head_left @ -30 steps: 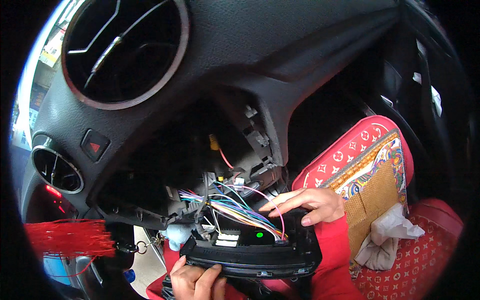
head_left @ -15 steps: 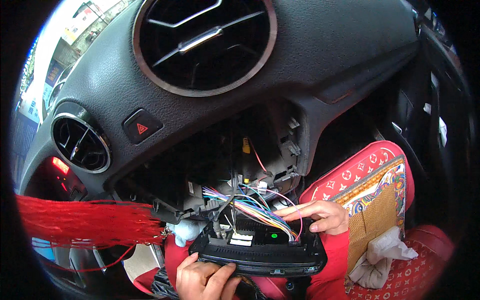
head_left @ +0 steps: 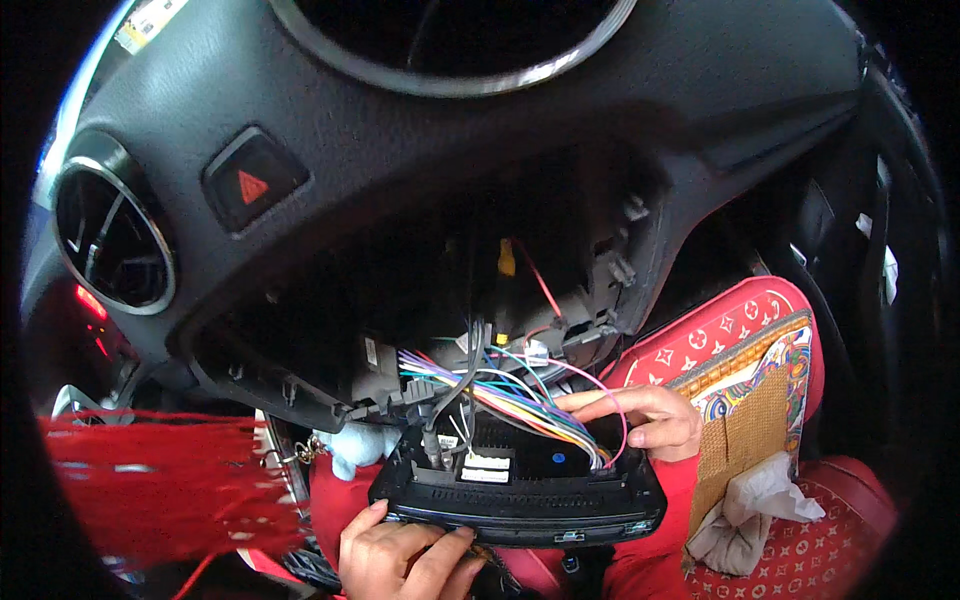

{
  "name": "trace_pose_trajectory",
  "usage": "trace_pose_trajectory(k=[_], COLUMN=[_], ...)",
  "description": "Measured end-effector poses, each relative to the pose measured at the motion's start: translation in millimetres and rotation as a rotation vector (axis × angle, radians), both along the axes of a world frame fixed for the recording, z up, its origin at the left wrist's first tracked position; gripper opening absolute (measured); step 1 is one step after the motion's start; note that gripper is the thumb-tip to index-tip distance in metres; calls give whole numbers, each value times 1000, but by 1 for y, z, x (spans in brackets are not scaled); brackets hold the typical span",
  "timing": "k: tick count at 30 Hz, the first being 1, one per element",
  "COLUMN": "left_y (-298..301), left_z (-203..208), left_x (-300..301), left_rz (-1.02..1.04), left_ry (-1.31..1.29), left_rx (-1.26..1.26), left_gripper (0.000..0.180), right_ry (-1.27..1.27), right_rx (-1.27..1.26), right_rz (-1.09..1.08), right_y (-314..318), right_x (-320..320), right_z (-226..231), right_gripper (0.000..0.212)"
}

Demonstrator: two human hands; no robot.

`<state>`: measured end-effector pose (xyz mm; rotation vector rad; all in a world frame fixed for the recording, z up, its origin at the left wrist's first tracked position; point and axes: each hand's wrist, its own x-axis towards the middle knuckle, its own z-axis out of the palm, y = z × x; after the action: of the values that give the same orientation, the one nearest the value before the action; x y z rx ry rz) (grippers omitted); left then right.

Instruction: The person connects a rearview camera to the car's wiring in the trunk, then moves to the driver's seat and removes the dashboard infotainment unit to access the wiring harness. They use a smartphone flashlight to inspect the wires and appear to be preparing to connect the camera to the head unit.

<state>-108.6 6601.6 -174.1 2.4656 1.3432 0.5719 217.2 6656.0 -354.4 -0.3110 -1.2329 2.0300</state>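
A black car head unit (head_left: 530,500) lies tilted back-up below the open dashboard cavity (head_left: 420,250). My left hand (head_left: 400,555) is closed around its near left edge, thumb on the rim. A bundle of multicoloured wires (head_left: 510,390) runs from a dark connector block at the cavity's edge to a plug on the unit's right side. Black cables (head_left: 432,425) go into its left side, by white labels (head_left: 486,468). My right hand (head_left: 645,420) is beside the bundle's right part, fingers stretched out against the wires. Its fingertips are partly hidden behind them.
A red tassel (head_left: 170,490) hangs at the left beside a light-blue plush (head_left: 357,447). Round air vents (head_left: 115,225) and a hazard button (head_left: 255,182) sit on the dashboard. Right, a red patterned seat (head_left: 730,310) carries a woven pouch (head_left: 745,430) and crumpled tissue (head_left: 765,490).
The dashboard, vents and hazard button have shifted in the picture and look nearer as the view moved. The tassel has swung and is blurred. Both hands keep nearly the same places at the unit.
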Motion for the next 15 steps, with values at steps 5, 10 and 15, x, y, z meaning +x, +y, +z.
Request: trace_pose_trajectory(k=[5, 10, 15], left_y=[1, 1, 4], left_z=[-5, -8, -10], left_x=[-2, -3, -5], left_rz=[11, -12, -15], left_ry=[1, -14, -34], left_rx=[-34, -5, -7], left_gripper=[43, 42, 42], right_ry=[-14, -27, -44], right_rx=[21, 21, -71], right_rz=[-82, -124, -152], right_y=[-1, -3, -4], right_x=[-3, -3, -4], right_z=[-6, -5, 1], right_gripper=[66, 67, 65])
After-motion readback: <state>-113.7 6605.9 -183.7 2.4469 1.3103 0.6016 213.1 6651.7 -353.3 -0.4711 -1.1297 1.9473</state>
